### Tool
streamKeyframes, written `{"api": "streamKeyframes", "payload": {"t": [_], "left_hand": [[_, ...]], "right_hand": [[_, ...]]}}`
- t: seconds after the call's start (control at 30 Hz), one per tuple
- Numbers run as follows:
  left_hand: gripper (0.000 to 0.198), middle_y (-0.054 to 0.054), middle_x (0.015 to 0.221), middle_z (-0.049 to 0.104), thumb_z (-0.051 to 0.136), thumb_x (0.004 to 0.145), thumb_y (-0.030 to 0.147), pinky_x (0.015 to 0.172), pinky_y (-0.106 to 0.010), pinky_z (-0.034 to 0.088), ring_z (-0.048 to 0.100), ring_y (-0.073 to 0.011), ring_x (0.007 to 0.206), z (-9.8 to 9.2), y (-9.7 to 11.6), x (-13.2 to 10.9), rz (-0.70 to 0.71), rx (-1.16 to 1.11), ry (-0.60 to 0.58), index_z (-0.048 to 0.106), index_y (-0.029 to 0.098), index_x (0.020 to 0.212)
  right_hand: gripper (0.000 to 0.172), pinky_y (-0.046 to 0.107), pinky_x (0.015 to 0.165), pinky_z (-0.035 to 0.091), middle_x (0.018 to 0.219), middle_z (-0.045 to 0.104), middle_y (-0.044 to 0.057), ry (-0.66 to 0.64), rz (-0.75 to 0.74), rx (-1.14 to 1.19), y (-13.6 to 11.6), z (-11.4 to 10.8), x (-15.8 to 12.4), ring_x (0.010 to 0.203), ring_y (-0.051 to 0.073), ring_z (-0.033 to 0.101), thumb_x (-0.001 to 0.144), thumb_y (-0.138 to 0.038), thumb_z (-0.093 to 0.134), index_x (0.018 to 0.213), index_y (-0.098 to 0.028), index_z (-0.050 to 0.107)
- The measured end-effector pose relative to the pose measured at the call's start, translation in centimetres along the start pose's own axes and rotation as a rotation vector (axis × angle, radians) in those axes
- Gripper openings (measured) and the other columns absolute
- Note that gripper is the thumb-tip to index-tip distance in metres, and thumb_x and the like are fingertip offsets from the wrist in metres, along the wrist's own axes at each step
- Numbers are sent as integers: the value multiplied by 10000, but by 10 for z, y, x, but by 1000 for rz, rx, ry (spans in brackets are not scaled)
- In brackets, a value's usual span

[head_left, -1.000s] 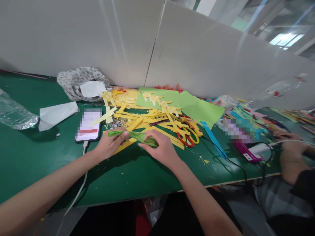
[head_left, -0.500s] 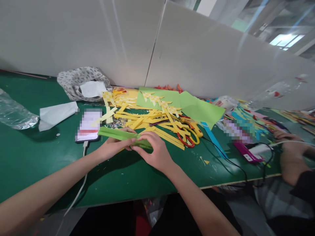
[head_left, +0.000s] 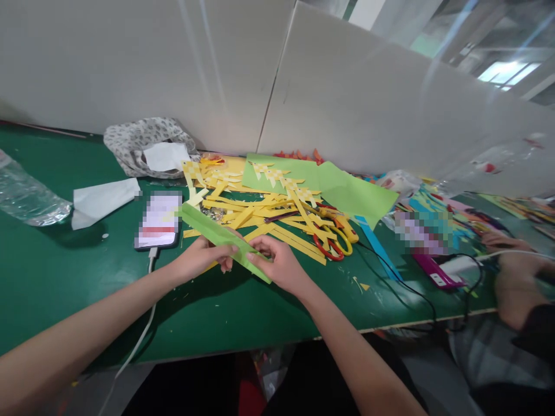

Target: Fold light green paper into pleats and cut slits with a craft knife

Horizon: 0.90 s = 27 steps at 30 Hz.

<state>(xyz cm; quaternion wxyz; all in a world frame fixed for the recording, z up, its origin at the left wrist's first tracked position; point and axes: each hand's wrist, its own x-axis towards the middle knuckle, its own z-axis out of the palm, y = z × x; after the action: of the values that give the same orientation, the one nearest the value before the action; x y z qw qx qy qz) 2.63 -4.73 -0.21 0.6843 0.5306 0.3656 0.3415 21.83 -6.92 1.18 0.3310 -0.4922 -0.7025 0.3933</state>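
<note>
A narrow folded strip of green paper [head_left: 203, 225] slants across the middle of the view, its left end higher than its right. My left hand [head_left: 206, 254] is closed on it, thumb on top and fingers underneath. Near the lower right end, my right hand [head_left: 277, 260] pinches the same strip between thumb and fingers. Behind my hands lies a heap of yellow paper strips [head_left: 243, 216]. Woven yellow-and-white paper pieces [head_left: 284, 180] rest on a larger green sheet [head_left: 351, 193]. Scissors with red and yellow handles [head_left: 333, 245] lie right of the heap.
On the left are a phone [head_left: 159, 219] with a white cable, a white paper piece [head_left: 104, 202] and a clear plastic bottle [head_left: 32, 196]. A patterned cloth bag [head_left: 139, 144] sits by the wall. Rightward are a magenta power bank [head_left: 433, 271] and another person's arm [head_left: 518, 283].
The green paper strip has turned from nearly level to a steeper slant, with its left end raised and its right end lowered. Both hands stay on it; my right fingers have shifted along it.
</note>
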Motion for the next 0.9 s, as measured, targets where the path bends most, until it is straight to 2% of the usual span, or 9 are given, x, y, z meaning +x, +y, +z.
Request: {"api": "streamKeyframes", "payload": {"t": [0.23,0.4,0.5,0.6,0.77,0.9], "left_hand": [[211,-1,534,622,580,777,220,497,-231,483,577,-116,480,0,-4,1,-10,-80,-8,625,121,958],[241,5,575,638,625,780,239,539,-241,522,612,-124,531,5,-1,-2,-24,-71,-106,613,137,998],[389,-23,721,690,723,717,252,650,-274,562,665,-147,657,3,6,-5,-5,-40,-177,613,151,1076],[416,-52,784,717,703,749,321,709,-320,572,689,-176,714,-1,10,-6,10,4,-243,617,160,1123],[332,-36,869,735,787,634,286,725,-315,574,677,-177,759,-5,7,-4,72,116,-128,709,194,944],[251,-35,793,738,763,679,328,679,-305,577,661,-158,687,-3,2,-2,71,159,-48,736,185,884]], "right_hand": [[165,279,665,488,793,665,33,-1,23,42,3,5,1,743,156,626,778,-328,633,838,-178,599],[227,252,598,448,710,638,16,-56,47,57,-2,4,0,667,137,581,818,-392,596,787,-169,623],[260,240,570,422,698,611,-1,-114,86,198,-4,-1,2,623,118,548,795,-432,621,781,-172,613],[322,227,519,378,645,567,-24,-188,141,299,-5,-7,3,545,93,477,751,-491,660,775,-173,612],[349,219,502,315,576,465,-50,-287,122,255,-8,-10,3,528,82,405,718,-508,689,694,-169,608],[324,219,492,288,561,442,-50,-235,55,133,-9,-7,1,517,81,376,780,-471,635,673,-166,613]]}}
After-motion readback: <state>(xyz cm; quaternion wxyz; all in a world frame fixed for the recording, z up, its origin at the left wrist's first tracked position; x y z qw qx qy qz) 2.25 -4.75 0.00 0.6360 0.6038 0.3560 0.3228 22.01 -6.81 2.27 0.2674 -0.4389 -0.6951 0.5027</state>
